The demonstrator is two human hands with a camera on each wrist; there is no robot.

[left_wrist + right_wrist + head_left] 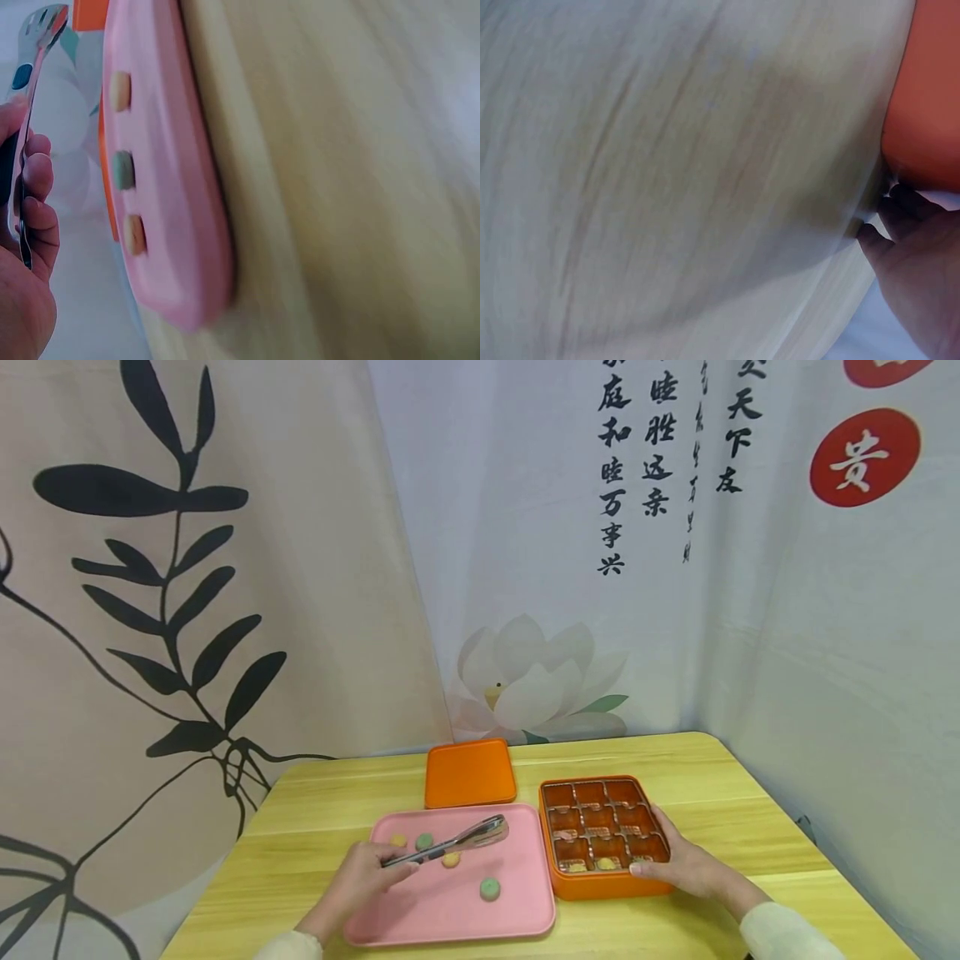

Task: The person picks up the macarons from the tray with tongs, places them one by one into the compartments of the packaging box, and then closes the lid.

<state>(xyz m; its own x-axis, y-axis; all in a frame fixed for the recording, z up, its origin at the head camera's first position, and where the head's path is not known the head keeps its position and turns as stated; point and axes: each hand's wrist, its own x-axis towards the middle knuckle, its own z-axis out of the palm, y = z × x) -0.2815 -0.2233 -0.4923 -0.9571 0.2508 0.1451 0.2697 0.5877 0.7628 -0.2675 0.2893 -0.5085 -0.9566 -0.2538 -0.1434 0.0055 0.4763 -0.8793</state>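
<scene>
In the head view my left hand [367,875] grips a pair of metal tongs [448,843] with dark handle parts. The tongs point right, above a pink tray [517,920]. Small round pieces that look like macarons lie on the tray: a green one [490,888] near the middle, and another green one [424,841] and yellow ones [451,859] farther back. The left wrist view shows fingers curled round the tongs [24,112]. My right hand [693,864] holds the right side of an orange box [600,887], thumb at its front corner. Yellowish pieces sit in its front compartments.
Behind the pink tray lies a flat orange lid [469,774]. The box has a clear divided insert [590,792]. Everything stands on a wood-grain table [330,797], with a printed curtain [360,610] hanging behind it and on the right.
</scene>
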